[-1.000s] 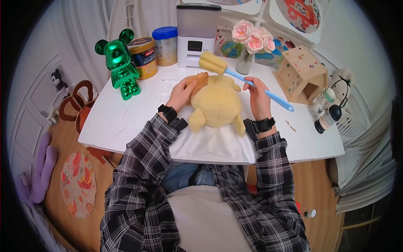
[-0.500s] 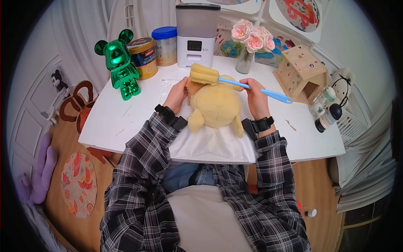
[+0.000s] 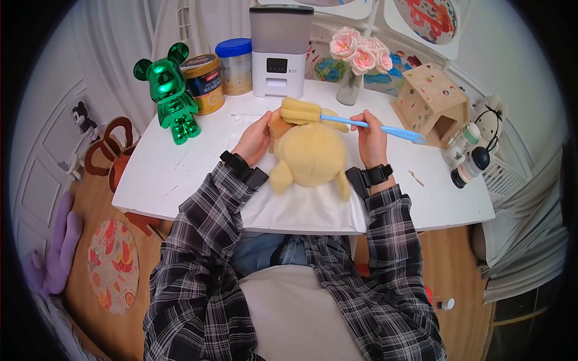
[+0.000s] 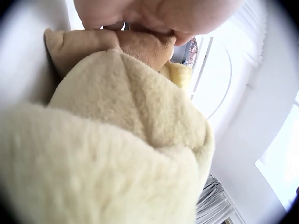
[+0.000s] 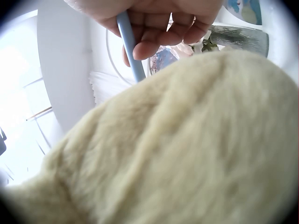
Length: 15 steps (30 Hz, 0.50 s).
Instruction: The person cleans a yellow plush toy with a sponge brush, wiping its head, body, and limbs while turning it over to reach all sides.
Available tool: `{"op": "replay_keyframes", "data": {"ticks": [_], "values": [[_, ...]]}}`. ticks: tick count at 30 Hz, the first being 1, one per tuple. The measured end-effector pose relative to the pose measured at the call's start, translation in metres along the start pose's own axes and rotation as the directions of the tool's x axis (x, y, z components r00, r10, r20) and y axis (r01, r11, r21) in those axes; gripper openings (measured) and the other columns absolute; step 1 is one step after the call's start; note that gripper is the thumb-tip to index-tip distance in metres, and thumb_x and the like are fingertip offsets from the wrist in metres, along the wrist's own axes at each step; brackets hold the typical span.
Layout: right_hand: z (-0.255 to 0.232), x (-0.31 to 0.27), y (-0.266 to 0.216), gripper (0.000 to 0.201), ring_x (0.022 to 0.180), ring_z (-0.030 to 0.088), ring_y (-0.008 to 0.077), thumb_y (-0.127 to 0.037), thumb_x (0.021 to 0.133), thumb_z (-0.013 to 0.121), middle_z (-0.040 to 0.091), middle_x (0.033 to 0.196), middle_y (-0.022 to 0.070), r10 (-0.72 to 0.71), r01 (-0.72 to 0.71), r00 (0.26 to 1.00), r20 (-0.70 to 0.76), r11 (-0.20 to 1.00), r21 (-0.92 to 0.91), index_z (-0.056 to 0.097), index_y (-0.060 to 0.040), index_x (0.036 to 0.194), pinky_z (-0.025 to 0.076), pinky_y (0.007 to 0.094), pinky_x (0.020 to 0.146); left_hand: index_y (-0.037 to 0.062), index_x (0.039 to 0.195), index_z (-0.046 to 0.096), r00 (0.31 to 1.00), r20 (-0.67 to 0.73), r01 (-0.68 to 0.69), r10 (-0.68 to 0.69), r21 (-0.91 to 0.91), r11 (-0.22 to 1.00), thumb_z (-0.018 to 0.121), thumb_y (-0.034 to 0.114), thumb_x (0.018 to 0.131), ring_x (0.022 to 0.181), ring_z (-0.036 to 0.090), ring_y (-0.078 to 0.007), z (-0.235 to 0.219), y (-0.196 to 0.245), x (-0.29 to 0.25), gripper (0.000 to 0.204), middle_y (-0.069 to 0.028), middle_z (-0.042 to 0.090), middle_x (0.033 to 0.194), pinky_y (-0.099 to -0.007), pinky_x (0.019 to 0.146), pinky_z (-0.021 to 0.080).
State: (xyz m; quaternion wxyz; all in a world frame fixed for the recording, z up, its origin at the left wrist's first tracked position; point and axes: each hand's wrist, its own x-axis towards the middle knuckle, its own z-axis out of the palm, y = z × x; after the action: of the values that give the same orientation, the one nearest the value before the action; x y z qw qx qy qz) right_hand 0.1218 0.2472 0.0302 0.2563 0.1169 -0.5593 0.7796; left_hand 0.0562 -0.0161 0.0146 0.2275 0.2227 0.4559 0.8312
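A yellow plush toy [image 3: 310,153] lies on a white cloth [image 3: 301,210] in the middle of the head view, its orange-brown part [image 4: 140,46] toward the left. My left hand [image 3: 254,141] grips the edge of that orange-brown part with curled fingers, as the left wrist view shows. In my right hand [image 3: 372,141] is a sponge brush, its blue handle [image 3: 397,131] pinched between thumb and fingers. The brush's yellow sponge head [image 3: 300,111] overlaps the far end of the toy, close by my left fingertips. Plush fills much of both wrist views.
Along the back of the white table [image 3: 430,204] stand a shiny green bear figure [image 3: 170,90], two cans [image 3: 235,69], a white dispenser [image 3: 278,75] and a vase of pink roses [image 3: 349,90]. A wooden house [image 3: 424,105] and bottles [image 3: 469,168] are at right.
The sponge head has come down onto the toy's far end, swinging left and then back slightly right. My left hand has drawn a little left and toward me.
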Motion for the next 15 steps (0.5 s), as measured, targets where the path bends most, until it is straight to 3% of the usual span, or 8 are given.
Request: {"op": "replay_keyframes", "data": {"ticks": [4,7,10,15], "values": [[0.003,-0.002,0.001,0.033,0.072,0.053,0.0158,-0.021,0.095,0.048,0.062,0.076,0.0100,0.077,-0.082,0.995,0.062,0.992,0.093,0.063,0.0058,0.081,0.042,0.0309,0.074,0.0006,0.136,0.041,1.000,0.022,0.009,-0.008,-0.033,0.999,0.028,0.030,0.103,0.124,0.046,-0.0177,-0.003,-0.006,0.006,0.046,-0.0088,0.050,0.132,-0.0315,0.107,0.032],[0.006,-0.001,-0.003,0.032,0.070,0.053,0.0155,-0.021,0.095,0.049,0.061,0.075,0.0095,-0.029,0.035,0.997,-0.065,0.994,0.100,0.062,0.0041,0.079,0.041,0.0308,0.072,0.0006,0.135,0.042,1.000,0.018,0.024,-0.023,-0.068,0.997,0.028,0.030,0.103,0.123,0.046,-0.0173,-0.004,-0.006,0.005,0.045,-0.0088,0.051,0.132,-0.0312,0.107,0.033],[-0.013,0.004,-0.001,0.033,0.068,0.052,0.0150,-0.022,0.095,0.049,0.061,0.074,0.0090,-0.020,0.068,0.968,-0.251,0.980,0.184,0.060,0.0023,0.076,0.041,0.0299,0.070,0.0007,0.136,0.041,1.000,0.019,0.014,-0.012,-0.069,0.997,0.028,0.031,0.103,0.123,0.047,-0.0165,0.001,-0.003,0.001,0.046,-0.0087,0.050,0.133,-0.0310,0.107,0.033],[0.004,-0.002,-0.006,0.033,0.068,0.051,0.0136,-0.024,0.095,0.050,0.059,0.073,0.0077,0.053,-0.045,0.992,-0.111,0.996,0.073,0.059,0.0010,0.076,0.041,0.0278,0.069,0.0010,0.140,0.035,0.999,0.030,0.019,-0.020,0.024,1.000,0.026,0.033,0.103,0.125,0.045,-0.0163,-0.004,-0.006,0.006,0.050,-0.0090,0.046,0.137,-0.0311,0.107,0.032]]}}
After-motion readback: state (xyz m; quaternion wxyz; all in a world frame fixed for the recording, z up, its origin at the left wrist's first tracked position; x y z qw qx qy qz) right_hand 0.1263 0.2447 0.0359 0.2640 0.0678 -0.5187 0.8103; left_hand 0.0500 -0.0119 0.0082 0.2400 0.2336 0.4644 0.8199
